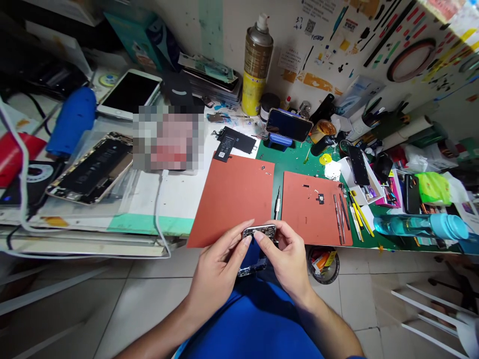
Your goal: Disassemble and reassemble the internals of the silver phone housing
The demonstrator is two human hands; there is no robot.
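Both my hands hold an opened phone (258, 233) on edge above my lap, in front of the desk. My left hand (220, 267) grips its left side, fingers curled round the frame. My right hand (286, 257) grips the right side, with the thumb and forefinger pinched at the phone's upper edge. Just beyond, a screwdriver (277, 202) lies in the gap between two red-brown mats (232, 199) (314, 209). Small screws and a little black part (320, 198) rest on the right mat.
Tweezers and thin tools (342, 219) lie at the right mat's edge, next to a teal bottle (419, 225). A phone on a blue stand (289, 125), a spray can (256, 65), a dismantled phone (92, 167) and a tablet (129, 93) stand further back. A small bin (324, 262) sits below the desk.
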